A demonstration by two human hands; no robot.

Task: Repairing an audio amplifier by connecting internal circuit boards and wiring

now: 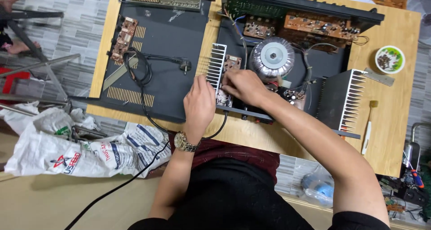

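An opened black amplifier chassis [330, 61] lies on a wooden table [395, 117], with a silver round transformer [271, 57] in its middle. My left hand [199, 105], with a gold wristwatch, grips the near end of a white finned heatsink [216, 66] at the chassis's left side. My right hand [242, 87] rests on the small brown circuit board [232, 62] fixed to that heatsink, fingers curled over it. A second finned heatsink [349, 99] stands at the right of the chassis.
The removed black cover [166, 90] lies at the left with a brown board [124, 39] and a black power cord [143, 77] on it. A bowl of screws [389, 59], a brush [368, 131] and a metal strip [379, 77] lie at the right. White sacks [67, 149] cover the floor.
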